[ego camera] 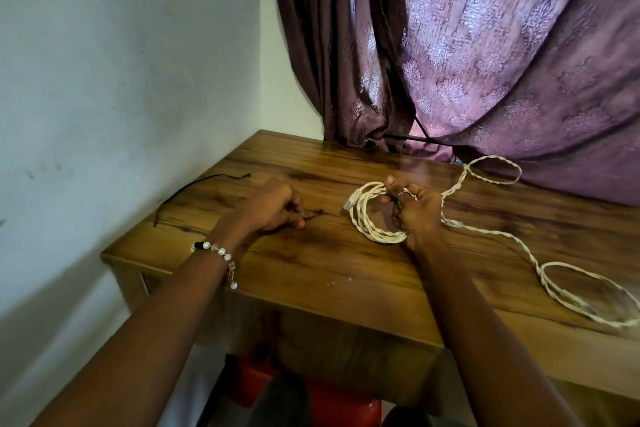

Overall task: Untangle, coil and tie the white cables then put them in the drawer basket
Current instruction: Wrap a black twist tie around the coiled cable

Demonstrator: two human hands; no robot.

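Note:
A coil of twisted white cable (367, 222) lies on the wooden table (311, 274), gripped on its right side by my right hand (415, 211). A connector plug sticks out at the coil's left. More white cable (519, 246) trails loose to the right, looping near the curtain and again at the table's right front edge. My left hand (273, 206) rests on the table left of the coil, its fingers curled and pinching a thin dark string (313, 213). A second dark string (194, 185) lies at the table's far left.
A painted wall stands along the left side of the table. A purple patterned curtain (502, 62) hangs behind and drapes onto the back right of the table. Something red (343, 402) sits on the floor under the table. No drawer basket shows.

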